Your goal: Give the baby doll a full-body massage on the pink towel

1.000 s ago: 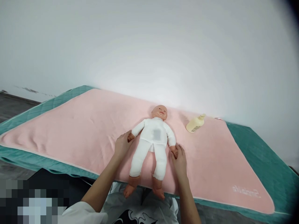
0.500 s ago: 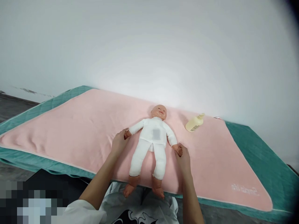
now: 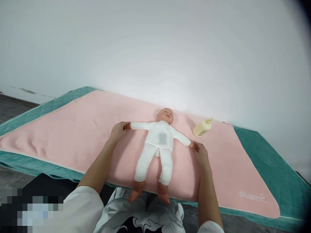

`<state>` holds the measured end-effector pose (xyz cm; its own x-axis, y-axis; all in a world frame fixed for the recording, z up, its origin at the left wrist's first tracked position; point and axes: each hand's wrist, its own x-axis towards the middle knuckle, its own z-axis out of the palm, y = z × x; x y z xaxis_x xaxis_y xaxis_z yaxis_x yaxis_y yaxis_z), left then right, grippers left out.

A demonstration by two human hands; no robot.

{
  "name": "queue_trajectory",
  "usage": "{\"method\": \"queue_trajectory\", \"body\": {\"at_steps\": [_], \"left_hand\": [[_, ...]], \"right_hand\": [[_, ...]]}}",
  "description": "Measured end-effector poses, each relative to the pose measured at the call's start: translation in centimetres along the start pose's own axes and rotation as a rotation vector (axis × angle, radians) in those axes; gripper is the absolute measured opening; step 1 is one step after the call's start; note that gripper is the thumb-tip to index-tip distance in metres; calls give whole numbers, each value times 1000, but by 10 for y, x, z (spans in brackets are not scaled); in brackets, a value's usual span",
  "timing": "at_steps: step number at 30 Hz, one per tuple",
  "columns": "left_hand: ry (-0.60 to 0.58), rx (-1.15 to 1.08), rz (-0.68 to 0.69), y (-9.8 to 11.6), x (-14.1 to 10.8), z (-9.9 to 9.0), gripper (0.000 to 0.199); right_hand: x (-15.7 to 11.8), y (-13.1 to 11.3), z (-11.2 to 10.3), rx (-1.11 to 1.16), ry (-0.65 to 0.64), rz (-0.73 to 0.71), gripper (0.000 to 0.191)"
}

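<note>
"What do the hands hold?"

"The left hand [image 3: 118,130] has its fingers closed on one small hand of the doll [image 3: 159,137], and the right hand [image 3: 201,152] grips the other. Both of the doll's arms are spread outward."

"And the doll itself?"

"It lies face up on the pink mat [image 3: 85,129], its feet over the near edge. The head is round, bald and smooth, like moulded plastic; the white suit [image 3: 166,163] looks like soft cloth, slightly wrinkled at the limbs."

"What is the mat like?"

"Matte and fleecy, with a pale piped edge, a rounded near right corner and puckers at the left. The green cover [image 3: 274,161] beneath it is quilted at the left. Beyond stands a plain, pale wall [image 3: 155,48]."

"Anything else on the mat?"

"A cream bottle [image 3: 202,128] with rounded shoulders and a pump top, to the right of the doll's head. Whether it stands or lies is hard to tell, and its printing is too small to read."

"What is hidden?"

"The doll's fingers are partly covered by the gripping hands. A grey patch blurs its chest, coarse blocks mask the lower left corner, and the white sleeves [image 3: 85,204] are cut off by the bottom edge."
</note>
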<state>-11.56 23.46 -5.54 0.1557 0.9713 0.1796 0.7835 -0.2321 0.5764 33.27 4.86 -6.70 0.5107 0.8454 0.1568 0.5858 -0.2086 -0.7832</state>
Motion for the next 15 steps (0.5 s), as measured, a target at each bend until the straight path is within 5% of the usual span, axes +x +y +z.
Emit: {"method": "queue_trajectory", "body": {"at_steps": [9,15], "left_hand": [[-119,8,59,-18,10,3,52],[53,128,108,-13,-10,2,53]], "right_hand": [[15,32,3,33,-27,-79,52],[-3,30,4,42,109,-29,57]]}}
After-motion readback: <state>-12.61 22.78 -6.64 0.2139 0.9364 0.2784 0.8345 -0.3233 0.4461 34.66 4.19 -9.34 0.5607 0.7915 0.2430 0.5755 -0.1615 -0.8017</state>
